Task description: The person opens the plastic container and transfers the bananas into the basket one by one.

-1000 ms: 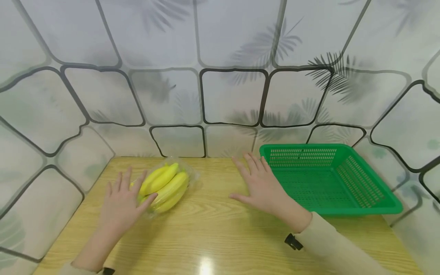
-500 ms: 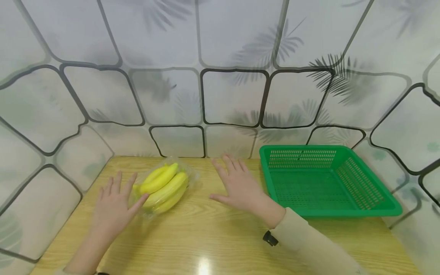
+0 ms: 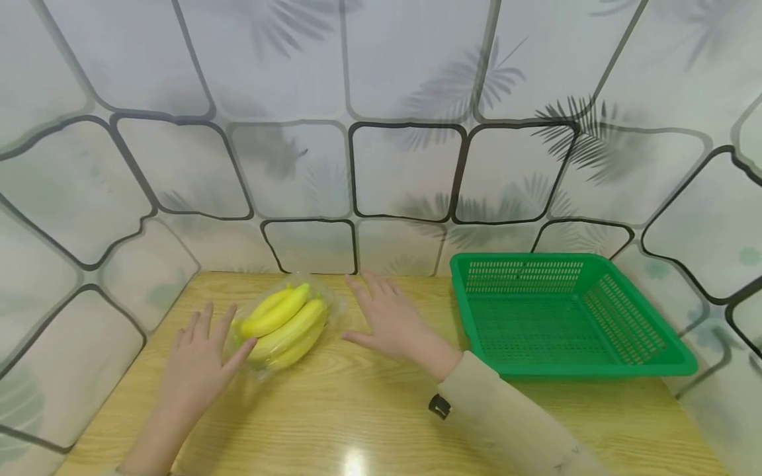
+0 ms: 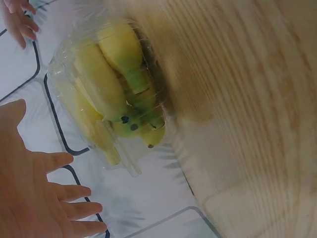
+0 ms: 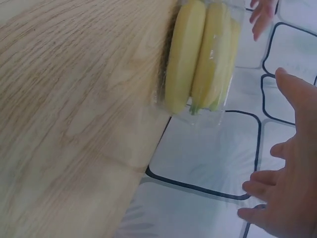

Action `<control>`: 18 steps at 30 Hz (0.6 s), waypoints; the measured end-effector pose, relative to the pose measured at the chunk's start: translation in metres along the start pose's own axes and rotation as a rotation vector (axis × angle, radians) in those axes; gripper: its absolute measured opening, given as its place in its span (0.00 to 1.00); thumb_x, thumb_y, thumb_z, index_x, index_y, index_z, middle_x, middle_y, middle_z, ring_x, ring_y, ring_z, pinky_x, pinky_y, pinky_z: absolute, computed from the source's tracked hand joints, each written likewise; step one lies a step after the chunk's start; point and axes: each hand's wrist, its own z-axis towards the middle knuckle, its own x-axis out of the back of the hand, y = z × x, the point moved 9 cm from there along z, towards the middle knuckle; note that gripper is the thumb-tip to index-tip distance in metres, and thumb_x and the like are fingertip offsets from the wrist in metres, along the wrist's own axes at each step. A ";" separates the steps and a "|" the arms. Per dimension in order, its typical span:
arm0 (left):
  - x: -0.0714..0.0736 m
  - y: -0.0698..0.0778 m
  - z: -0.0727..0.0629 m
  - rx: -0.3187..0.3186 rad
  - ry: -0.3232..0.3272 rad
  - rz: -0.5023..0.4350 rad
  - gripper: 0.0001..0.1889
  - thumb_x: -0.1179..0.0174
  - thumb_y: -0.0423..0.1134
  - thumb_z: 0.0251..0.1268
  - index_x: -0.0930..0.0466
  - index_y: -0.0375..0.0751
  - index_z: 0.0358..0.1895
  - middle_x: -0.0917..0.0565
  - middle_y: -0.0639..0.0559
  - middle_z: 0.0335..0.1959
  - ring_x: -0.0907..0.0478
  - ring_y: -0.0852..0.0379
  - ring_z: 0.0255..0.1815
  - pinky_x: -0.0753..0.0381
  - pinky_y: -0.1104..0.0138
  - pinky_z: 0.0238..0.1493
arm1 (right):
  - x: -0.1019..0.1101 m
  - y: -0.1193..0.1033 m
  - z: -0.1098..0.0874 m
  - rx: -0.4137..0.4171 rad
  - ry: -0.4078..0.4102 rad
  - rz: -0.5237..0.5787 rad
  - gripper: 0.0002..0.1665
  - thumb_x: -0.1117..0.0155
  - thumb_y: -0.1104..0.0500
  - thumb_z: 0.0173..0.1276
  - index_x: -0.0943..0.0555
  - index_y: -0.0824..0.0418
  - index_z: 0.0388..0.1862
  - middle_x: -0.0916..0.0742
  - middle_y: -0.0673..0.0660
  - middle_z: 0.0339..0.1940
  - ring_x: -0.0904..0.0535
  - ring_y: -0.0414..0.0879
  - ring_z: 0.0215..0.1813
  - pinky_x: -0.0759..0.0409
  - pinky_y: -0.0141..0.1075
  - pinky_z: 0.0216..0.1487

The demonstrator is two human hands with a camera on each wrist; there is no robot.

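Observation:
Several yellow bananas [image 3: 290, 324] in a clear plastic bag [image 3: 335, 305] lie on the table at the left of the head view. My left hand [image 3: 199, 360] is just left of them, fingers spread, holding nothing. On their other side my right hand [image 3: 389, 324] hovers with its fingers straight and its thumb toward the bag. The left wrist view shows the green-tinged ends of the bananas [image 4: 119, 84] through the wrapping, apart from that hand. In the right wrist view the bananas [image 5: 200, 59] also stand clear of the fingers.
A green plastic basket [image 3: 553, 330] with slotted walls stands on the wooden table [image 3: 333, 423] at the right, beyond my right forearm. A patterned wall [image 3: 405, 172] encloses the table at the back and on the sides.
My right hand has moved left, away from the basket and toward the bananas. The left hand has shifted slightly left, off the bag's edge. Bananas and basket stay in place.

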 end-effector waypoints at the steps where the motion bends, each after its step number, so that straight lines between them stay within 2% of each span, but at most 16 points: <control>1: 0.000 0.000 0.000 -0.002 0.001 0.003 0.41 0.50 0.64 0.81 0.40 0.36 0.83 0.45 0.18 0.81 0.44 0.13 0.77 0.45 0.22 0.76 | -0.002 -0.001 0.002 0.007 0.000 -0.003 0.60 0.41 0.25 0.73 0.49 0.56 0.89 0.37 0.67 0.86 0.38 0.63 0.86 0.40 0.59 0.88; 8: -0.004 0.001 -0.001 -0.021 0.020 0.026 0.41 0.48 0.62 0.81 0.37 0.34 0.81 0.41 0.17 0.79 0.42 0.14 0.76 0.41 0.23 0.76 | -0.013 -0.002 0.019 0.047 0.014 -0.052 0.58 0.43 0.25 0.74 0.48 0.56 0.89 0.35 0.65 0.86 0.36 0.60 0.85 0.39 0.56 0.88; 18: -0.011 0.003 -0.002 -0.029 0.005 0.002 0.40 0.46 0.61 0.80 0.37 0.33 0.80 0.41 0.18 0.79 0.43 0.16 0.78 0.42 0.25 0.78 | -0.032 -0.007 0.035 0.070 -0.049 -0.040 0.56 0.42 0.29 0.77 0.50 0.55 0.89 0.37 0.63 0.88 0.38 0.59 0.86 0.42 0.54 0.89</control>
